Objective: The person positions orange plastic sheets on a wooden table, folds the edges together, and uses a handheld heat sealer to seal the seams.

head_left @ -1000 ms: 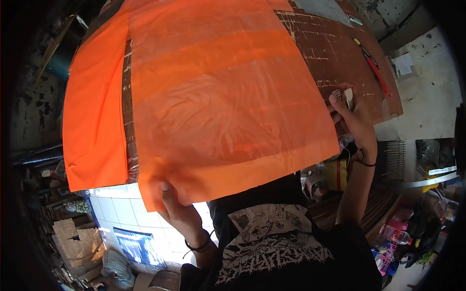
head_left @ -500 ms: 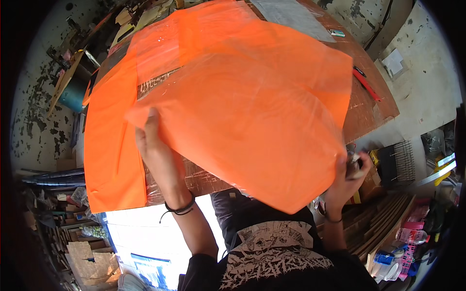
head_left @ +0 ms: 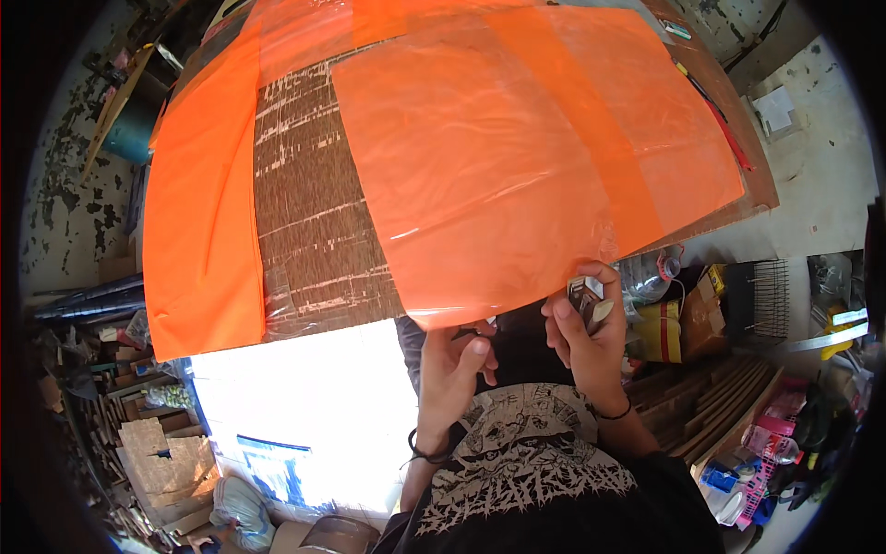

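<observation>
Cluttered workshop floor surrounds a brown worktable (head_left: pixel 314 222) draped with orange plastic sheets. One orange sheet (head_left: pixel 517 157) lies flat, its long axis running across the table, near edge toward the person. The left hand (head_left: pixel 454 369) pinches that edge; the right hand (head_left: pixel 583 328) grips a small cutter (head_left: pixel 587 300) beside it.

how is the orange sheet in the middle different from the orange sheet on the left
The middle sheet is wider, see-through and glossy with a darker band, its near edge pinched by both hands; the left sheet is narrower, solid, matte and untouched. Both are orange and lie on the brown board.
</observation>
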The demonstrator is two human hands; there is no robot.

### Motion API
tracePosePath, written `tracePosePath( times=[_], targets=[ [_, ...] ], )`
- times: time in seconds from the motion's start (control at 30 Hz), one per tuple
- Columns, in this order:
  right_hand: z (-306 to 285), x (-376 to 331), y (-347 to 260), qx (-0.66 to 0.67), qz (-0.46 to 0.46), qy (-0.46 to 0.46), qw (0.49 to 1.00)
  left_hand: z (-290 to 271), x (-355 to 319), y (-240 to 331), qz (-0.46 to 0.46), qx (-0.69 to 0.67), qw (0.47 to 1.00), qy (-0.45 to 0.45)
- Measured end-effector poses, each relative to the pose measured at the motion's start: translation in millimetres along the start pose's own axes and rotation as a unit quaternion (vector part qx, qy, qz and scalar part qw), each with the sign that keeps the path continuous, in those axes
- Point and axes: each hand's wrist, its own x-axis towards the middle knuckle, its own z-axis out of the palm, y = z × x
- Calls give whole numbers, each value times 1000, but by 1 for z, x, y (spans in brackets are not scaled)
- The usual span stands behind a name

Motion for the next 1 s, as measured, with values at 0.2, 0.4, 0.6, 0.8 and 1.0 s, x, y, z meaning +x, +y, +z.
tracePosePath(
  times=[0.2,0.4,0.6,0.8,1.0],
  targets=[
    [-31,-29,15,170,177,-86,966,14,11,-22,18,-71,996,60],
    [-4,-14,10,53,183,-89,978,23,24,-20,58,1,997,51],
    [-9,-3,5,102,163,-45,980,36,29,-17,14,-28,999,37],
    [-6,1,3,62,156,-64,984,42,26,-16,23,-88,995,28],
    [-4,-1,7,58,163,-46,984,43,21,-16,15,-81,996,30]
  ],
)
